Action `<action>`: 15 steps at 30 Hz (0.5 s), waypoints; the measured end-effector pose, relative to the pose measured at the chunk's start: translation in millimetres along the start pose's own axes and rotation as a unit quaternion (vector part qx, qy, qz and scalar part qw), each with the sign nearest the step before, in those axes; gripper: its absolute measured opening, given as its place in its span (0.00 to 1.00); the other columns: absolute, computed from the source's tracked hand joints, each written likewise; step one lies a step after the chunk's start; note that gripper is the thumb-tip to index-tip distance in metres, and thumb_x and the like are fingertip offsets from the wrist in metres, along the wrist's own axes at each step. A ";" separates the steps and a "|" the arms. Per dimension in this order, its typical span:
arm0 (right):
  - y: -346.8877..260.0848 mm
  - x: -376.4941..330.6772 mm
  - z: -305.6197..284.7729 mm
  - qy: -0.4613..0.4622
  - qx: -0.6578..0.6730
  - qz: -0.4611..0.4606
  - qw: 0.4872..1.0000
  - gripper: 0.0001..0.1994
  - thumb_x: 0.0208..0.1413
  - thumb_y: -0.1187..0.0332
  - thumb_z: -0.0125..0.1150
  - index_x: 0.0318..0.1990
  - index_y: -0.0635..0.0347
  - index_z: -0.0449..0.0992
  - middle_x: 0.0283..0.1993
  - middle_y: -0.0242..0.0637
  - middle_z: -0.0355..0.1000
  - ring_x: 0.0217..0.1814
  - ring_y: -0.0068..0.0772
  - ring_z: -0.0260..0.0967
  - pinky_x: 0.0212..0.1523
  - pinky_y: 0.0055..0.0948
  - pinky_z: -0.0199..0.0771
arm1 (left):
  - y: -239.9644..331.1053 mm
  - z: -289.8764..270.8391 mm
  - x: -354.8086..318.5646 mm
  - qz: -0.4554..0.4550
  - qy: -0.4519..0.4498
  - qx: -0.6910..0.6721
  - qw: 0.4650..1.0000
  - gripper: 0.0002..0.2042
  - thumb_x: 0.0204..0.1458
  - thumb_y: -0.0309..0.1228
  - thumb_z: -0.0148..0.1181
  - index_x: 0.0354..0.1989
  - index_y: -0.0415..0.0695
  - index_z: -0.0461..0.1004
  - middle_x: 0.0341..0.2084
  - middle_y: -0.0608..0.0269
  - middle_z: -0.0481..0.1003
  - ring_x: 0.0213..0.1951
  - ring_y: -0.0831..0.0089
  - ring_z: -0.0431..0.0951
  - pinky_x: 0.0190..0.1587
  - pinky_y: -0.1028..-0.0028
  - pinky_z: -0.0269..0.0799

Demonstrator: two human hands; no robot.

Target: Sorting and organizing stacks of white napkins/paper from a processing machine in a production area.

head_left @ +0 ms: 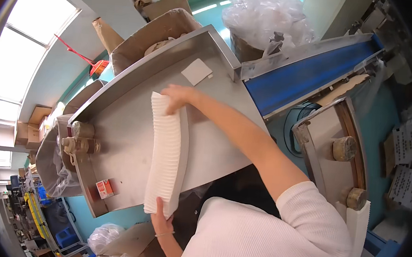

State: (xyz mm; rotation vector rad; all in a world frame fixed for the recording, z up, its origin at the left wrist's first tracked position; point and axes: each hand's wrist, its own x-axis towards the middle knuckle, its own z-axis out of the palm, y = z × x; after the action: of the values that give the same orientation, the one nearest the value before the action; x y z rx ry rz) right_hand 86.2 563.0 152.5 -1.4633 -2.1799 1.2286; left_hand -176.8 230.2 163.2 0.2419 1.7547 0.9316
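A long, slightly curved stack of thin white pieces (167, 149), ridged along its side, lies across the metal work table (121, 140). Its near end reaches the table's front edge. My right hand (178, 98) is closed over the far end, fingers curled down its side. At the near end my left hand (161, 218) grips the stack, thumb laid up along it; part of these fingers is hidden. What kind of pieces they are, I cannot make out. A flat white square piece (196, 72) rests beyond my right hand.
A raised metal rim (137, 68) edges the table. On its left are a bottle (84, 146) and a small red-and-white box (104, 188). A blue conveyor belt (313, 79) adjoins at right. A brown carton (150, 35) stands behind; tape rolls (344, 149) sit at right.
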 end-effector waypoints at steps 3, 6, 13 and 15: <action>7.1 46.2 9.8 0.275 -0.070 0.031 0.958 0.32 0.43 0.60 0.68 0.58 0.56 0.68 0.67 0.50 0.55 0.68 0.53 0.54 0.60 0.50 0.60 | -5.4 64.4 -9.8 0.038 -0.069 -0.061 0.995 0.32 0.53 0.42 0.66 0.65 0.51 0.59 0.57 0.64 0.67 0.55 0.65 0.68 0.47 0.60 0.69; -1.2 -4.7 53.1 0.374 -0.001 -0.029 0.927 0.28 0.48 0.60 0.65 0.58 0.53 0.68 0.69 0.51 0.53 0.70 0.54 0.51 0.64 0.54 0.53 | -11.8 101.5 8.6 0.071 -0.137 -0.121 0.981 0.32 0.56 0.40 0.63 0.67 0.50 0.56 0.60 0.62 0.63 0.58 0.64 0.66 0.52 0.60 0.69; 128.6 -426.8 -1.7 0.675 -0.222 0.501 0.495 0.37 0.41 0.55 0.73 0.60 0.54 0.64 0.69 0.61 0.44 0.72 0.63 0.41 0.57 0.66 0.48 | -12.5 135.0 49.3 0.167 -0.333 0.018 0.928 0.35 0.56 0.19 0.56 0.71 0.45 0.48 0.62 0.44 0.60 0.55 0.53 0.69 0.56 0.65 0.69; 139.9 -511.9 17.1 0.617 -0.165 0.557 0.531 0.41 0.38 0.52 0.72 0.62 0.48 0.61 0.61 0.60 0.55 0.63 0.64 0.53 0.53 0.58 0.62 | -3.0 155.4 16.8 0.148 -0.262 0.037 0.953 0.40 0.52 0.39 0.67 0.70 0.45 0.49 0.64 0.51 0.56 0.62 0.57 0.62 0.58 0.62 0.68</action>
State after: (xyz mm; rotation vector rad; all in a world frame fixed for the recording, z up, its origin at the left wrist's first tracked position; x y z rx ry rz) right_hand 406.1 139.3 160.4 -2.6767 -0.3106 -0.3931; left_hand -46.4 310.6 131.9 0.7479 1.2775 0.9080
